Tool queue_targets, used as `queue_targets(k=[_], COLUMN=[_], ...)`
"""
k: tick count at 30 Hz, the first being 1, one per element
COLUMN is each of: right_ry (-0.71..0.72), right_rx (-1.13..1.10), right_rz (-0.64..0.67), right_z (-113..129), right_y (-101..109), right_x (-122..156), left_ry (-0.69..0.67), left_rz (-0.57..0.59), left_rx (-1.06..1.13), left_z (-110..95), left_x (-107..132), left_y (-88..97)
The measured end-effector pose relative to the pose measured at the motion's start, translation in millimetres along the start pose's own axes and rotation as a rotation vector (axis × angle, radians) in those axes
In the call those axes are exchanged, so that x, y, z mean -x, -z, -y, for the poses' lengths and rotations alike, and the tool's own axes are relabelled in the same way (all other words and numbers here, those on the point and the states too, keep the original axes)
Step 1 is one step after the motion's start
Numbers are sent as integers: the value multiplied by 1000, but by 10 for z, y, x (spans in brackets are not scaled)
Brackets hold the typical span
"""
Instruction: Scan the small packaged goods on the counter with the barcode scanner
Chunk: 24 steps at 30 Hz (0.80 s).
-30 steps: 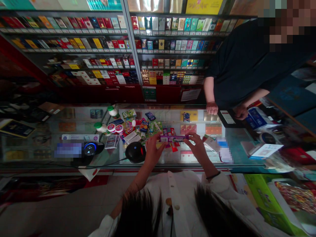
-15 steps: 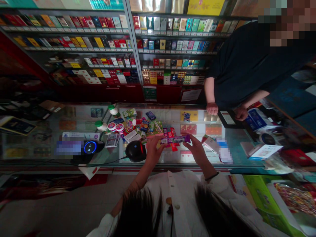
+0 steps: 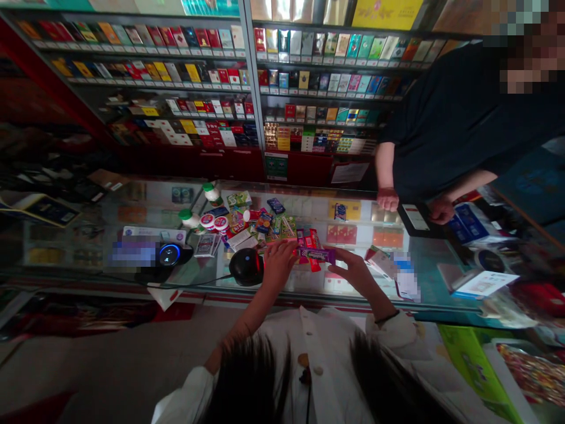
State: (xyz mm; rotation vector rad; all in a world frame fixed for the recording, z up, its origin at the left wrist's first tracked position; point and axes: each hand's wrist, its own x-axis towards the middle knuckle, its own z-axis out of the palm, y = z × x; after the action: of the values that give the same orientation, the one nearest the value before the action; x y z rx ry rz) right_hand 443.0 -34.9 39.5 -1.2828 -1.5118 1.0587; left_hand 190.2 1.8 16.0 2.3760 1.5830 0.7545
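Observation:
A purple candy stick pack (image 3: 318, 255) is held level above the glass counter between my two hands. My left hand (image 3: 280, 262) covers its left end, with the back of the hand facing up and the fingers close together. My right hand (image 3: 355, 272) pinches its right end between thumb and fingers. Just left of my left hand stands a black dome-shaped scanner (image 3: 243, 268), lit red on the side facing the pack. Red candy packets (image 3: 312, 238) lie on the counter behind the purple pack, partly hidden by it.
A pile of sweets and gum packets (image 3: 265, 224) lies beyond the scanner, with white green-capped bottles (image 3: 212, 194) on its left. A round speaker-like device (image 3: 169, 255) glows blue. Across the counter, a person (image 3: 445, 118) rests both hands near a dark tablet (image 3: 415, 219).
My left hand has turned palm down over the pack's left end, covering more of it. The view has shifted slightly left. The pack remains between both hands.

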Motion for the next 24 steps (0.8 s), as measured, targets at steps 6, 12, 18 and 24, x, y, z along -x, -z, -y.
queue_targets(k=[6, 12, 18, 24], right_ry=[344, 457, 501, 591], right_rx=[482, 579, 611, 630], right_rz=[-65, -174, -292, -321], right_z=[55, -62, -283, -387], right_y=[6, -121, -382, -794], right_x=[-57, -30, 31, 35], left_ry=[-38, -15, 75, 310], left_rz=[34, -35, -200, -453], left_rx=[-44, -110, -164, -190], left_z=[-25, -110, -48, 323], left_x=[-49, 67, 379, 669], left_y=[-14, -13, 77, 311])
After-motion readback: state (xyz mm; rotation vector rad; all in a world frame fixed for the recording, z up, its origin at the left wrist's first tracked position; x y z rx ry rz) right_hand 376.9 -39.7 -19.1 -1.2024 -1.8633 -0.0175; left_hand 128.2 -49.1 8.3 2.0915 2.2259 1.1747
